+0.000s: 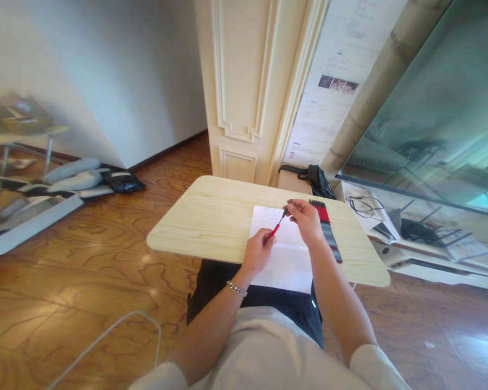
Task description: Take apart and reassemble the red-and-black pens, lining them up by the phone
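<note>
My left hand (261,248) is closed around a slim red pen (275,229), which points up and to the right above a white sheet of paper (287,265). At the pen's upper end, my right hand (304,218) pinches a black cap (285,212). A thin dark and silvery part shows between the red barrel and the cap; whether they still touch I cannot tell. To the right of my right hand lies a row of several red pens with black ends (319,210), beside a dark grey strip or pouch (332,241) partly hidden by my right forearm.
The pale wooden table (203,216) has rounded corners and stands over my lap. Beyond its far edge is a black bag (319,181). A white cabinet (427,265) with a black router (418,232) is to the right. A white cable (117,317) crosses the floor at left.
</note>
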The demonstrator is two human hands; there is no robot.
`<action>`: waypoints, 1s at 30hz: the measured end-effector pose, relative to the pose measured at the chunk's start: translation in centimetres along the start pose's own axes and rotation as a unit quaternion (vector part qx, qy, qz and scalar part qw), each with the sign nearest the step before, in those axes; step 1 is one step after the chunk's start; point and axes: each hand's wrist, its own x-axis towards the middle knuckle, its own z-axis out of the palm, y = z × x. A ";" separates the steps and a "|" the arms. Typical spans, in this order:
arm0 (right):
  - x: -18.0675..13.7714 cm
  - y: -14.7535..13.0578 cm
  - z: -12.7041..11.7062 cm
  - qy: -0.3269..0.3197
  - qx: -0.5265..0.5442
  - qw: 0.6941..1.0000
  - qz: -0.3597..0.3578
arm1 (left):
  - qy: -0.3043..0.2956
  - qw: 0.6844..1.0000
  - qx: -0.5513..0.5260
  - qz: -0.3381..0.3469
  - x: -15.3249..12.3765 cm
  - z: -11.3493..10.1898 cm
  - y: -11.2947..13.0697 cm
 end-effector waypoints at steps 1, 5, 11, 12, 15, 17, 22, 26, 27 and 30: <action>-0.2 0.2 0.1 -0.005 -0.005 1.000 0.003 | 0.001 1.000 -0.003 -0.001 0.0 0.0 0.0; -1.1 1.2 0.4 -0.023 -0.017 1.000 0.009 | -0.002 1.000 -0.013 -0.002 0.0 0.1 -0.1; -1.4 1.8 0.2 -0.041 -0.028 0.999 0.002 | -0.047 0.993 -0.098 -0.035 0.2 0.1 -0.4; -1.4 1.9 0.1 -0.045 -0.029 0.999 0.004 | -0.062 0.990 -0.117 -0.045 0.3 0.0 -0.5; -1.6 2.2 0.1 -0.047 -0.025 0.998 0.015 | -0.100 0.980 -0.155 -0.073 0.5 -0.2 -0.5; -1.7 2.5 0.1 -0.025 -0.022 0.999 0.012 | -0.103 0.978 -0.164 -0.077 0.5 -0.3 -0.4; -2.3 3.3 0.7 0.030 -0.079 0.996 -0.020 | -0.061 0.982 -0.165 -0.061 0.4 0.0 -0.4; -2.3 4.1 1.2 0.068 -0.178 0.981 -0.023 | -0.028 0.987 -0.147 -0.054 0.4 0.2 -0.3; -2.2 4.3 1.3 0.082 -0.194 0.977 -0.021 | -0.024 0.988 -0.143 -0.053 0.4 0.2 -0.3; -2.1 4.6 1.6 0.104 -0.192 0.976 -0.012 | -0.022 0.990 -0.132 -0.051 0.4 0.2 -0.1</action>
